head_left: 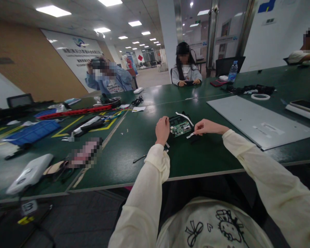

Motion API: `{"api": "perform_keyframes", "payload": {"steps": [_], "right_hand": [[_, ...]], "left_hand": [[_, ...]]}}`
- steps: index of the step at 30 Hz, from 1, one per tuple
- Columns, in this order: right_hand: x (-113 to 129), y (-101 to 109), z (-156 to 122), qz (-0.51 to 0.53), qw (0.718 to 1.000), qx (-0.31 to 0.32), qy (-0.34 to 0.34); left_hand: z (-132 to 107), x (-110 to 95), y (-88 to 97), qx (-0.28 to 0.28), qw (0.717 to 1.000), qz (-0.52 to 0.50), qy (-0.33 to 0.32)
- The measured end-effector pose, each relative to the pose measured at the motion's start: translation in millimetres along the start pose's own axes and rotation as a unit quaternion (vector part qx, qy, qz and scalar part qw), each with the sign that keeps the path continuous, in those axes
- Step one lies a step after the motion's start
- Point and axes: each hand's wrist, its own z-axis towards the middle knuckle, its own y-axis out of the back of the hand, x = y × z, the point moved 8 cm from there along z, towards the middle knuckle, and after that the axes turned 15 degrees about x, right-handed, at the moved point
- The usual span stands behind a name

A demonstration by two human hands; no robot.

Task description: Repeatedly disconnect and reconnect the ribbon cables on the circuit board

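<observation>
A small green circuit board [181, 128] in a black frame lies on the green table [129, 144] in front of me. My left hand [162, 130] is curled at the board's left edge, fingers closed against it. My right hand [206, 127] sits just right of the board, pinching the end of a white ribbon strip [190, 135]. Another white ribbon strip [184, 116] arcs over the board's far corner. Both arms wear cream sleeves.
A large grey panel [253, 120] lies to the right. Left are blue bins [31, 132], a red strip [74, 112], black tools and a white device [28, 174]. Three people sit at the far side; a water bottle [232, 71] stands there.
</observation>
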Motion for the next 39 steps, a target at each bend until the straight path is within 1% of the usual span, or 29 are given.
{"api": "perform_keyframes", "payload": {"steps": [5, 8, 10, 13, 16, 23, 28, 32, 39], "right_hand": [[11.1, -1.2, -7.4, 0.027, 0.999, 0.006, 0.024], [10.8, -0.8, -9.6, 0.048, 0.999, 0.004, 0.026], [7.4, -3.5, -8.3, 0.056, 0.998, 0.015, 0.019], [-0.1, -7.0, -5.2, 0.031, 0.999, 0.031, -0.007], [-6.5, -3.5, -4.4, -0.003, 0.999, 0.019, -0.027], [-16.8, 3.2, -4.9, -0.022, 0.999, -0.003, -0.049], [-23.0, 4.0, -3.4, -0.051, 0.996, -0.014, -0.074], [-23.0, 3.3, -3.7, -0.086, 0.992, -0.028, -0.091], [-9.3, -4.1, -0.8, -0.103, 0.993, -0.017, -0.047]], "left_hand": [[-0.2, 0.5, 0.9, -0.002, 1.000, -0.004, -0.003], [0.0, 0.7, 1.6, -0.006, 1.000, -0.009, -0.006], [0.3, 1.0, 1.8, -0.006, 1.000, -0.013, -0.005], [0.8, 1.0, 1.8, -0.003, 1.000, -0.015, -0.004], [1.0, 0.6, 1.6, 0.000, 1.000, -0.009, -0.003], [0.0, -1.5, 1.1, 0.003, 1.000, 0.000, -0.002], [0.4, -2.2, 1.2, 0.003, 1.000, 0.002, -0.003], [0.1, -3.5, 2.3, 0.001, 1.000, -0.008, -0.015], [-1.1, -5.8, 3.5, 0.000, 1.000, -0.009, -0.016]]}}
